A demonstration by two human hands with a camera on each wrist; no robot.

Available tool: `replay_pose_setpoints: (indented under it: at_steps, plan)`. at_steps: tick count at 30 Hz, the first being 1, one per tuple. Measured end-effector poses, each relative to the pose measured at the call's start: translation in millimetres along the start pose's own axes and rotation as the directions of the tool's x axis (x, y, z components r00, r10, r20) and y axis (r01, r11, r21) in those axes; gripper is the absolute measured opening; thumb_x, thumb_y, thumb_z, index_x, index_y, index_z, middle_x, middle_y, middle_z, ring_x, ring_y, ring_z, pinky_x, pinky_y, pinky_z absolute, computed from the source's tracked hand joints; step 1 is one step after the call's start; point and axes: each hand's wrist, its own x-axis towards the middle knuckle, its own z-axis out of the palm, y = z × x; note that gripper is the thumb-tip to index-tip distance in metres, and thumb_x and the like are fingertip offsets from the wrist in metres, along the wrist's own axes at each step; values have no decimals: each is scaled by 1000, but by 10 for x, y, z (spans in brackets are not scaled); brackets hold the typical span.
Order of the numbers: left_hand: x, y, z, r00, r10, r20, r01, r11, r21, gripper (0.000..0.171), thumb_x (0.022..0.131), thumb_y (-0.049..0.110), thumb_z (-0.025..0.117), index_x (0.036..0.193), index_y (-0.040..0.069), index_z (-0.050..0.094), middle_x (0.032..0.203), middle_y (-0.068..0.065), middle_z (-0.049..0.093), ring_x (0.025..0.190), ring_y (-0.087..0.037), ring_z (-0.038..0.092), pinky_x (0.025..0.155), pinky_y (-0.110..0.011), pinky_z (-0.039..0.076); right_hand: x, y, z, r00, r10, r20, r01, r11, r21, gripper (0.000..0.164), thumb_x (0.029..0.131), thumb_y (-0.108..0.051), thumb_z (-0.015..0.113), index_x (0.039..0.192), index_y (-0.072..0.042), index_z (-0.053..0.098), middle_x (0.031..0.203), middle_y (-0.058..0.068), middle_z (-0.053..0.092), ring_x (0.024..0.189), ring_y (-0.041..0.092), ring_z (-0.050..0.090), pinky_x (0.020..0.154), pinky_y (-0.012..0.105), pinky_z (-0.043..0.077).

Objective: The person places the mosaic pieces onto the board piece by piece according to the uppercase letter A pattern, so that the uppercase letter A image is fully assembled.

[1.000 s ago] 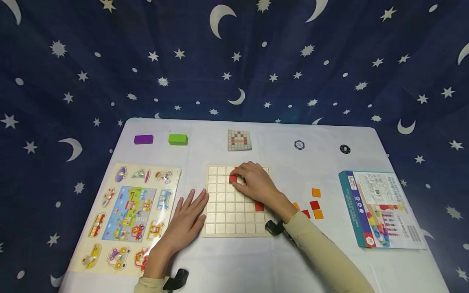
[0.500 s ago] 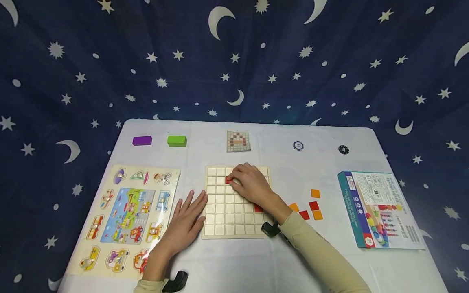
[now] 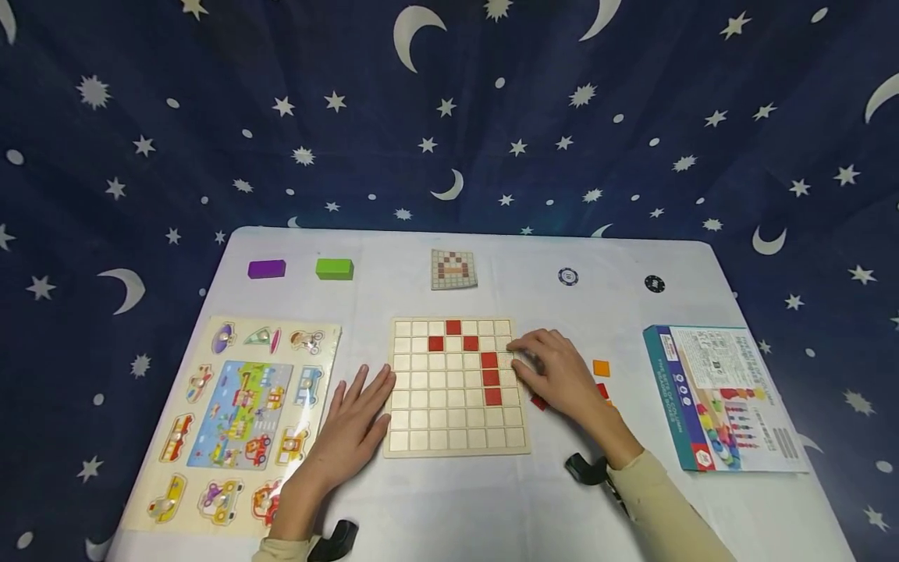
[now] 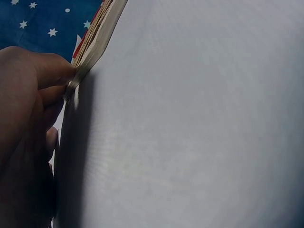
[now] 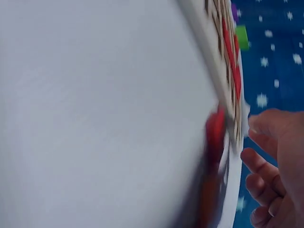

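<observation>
A pale grid board point(image 3: 437, 419) lies in the middle of the table, with several red square tiles point(image 3: 436, 343) set in its cells. They form a peak at the top and a short column on the right. My left hand point(image 3: 349, 433) rests flat beside the board, its straight fingers touching the left edge; the left wrist view shows its thumb against the board's edge point(image 4: 97, 42). My right hand point(image 3: 562, 378) hovers just past the board's right edge, fingers loosely bent, holding nothing. Beneath it lie loose red tiles point(image 3: 538, 402) and orange tiles point(image 3: 601, 368), partly hidden.
A small pattern card point(image 3: 453, 270) lies behind the board. Left of it are a green block point(image 3: 335, 269) and a purple block point(image 3: 267, 269); two round chips point(image 3: 568, 276) lie to its right. A picture puzzle point(image 3: 161, 437) occupies the left side, a box point(image 3: 730, 398) the right.
My right hand has let go of a red tile in the second row and moved right, off the board, uncovering the other red tiles. My left hand has stayed in place.
</observation>
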Motion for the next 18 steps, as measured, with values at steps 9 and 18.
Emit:
replay_pose_setpoints:
  at_steps: [9,18]
  plan:
    - [-15,-6,-30,1000,-10,9,10,1000,2,61,108,25,57,166,19,40,175,1,36,166,-40,22,132,-64,9,-556,321,-200,1000,19,10,-19,1000,-19,36,87,-24,87,122,-24,77,119,-2,74,104,17,61,90,44,51]
    - [-4,-9,9,1000,-4,8,4,1000,8,61,109,26,58,166,20,40,175,1,36,166,-39,23,132,-64,10,-673,321,-180,991,-127,34,128,991,-39,43,85,-19,86,125,-30,78,129,-8,72,112,12,61,92,41,57]
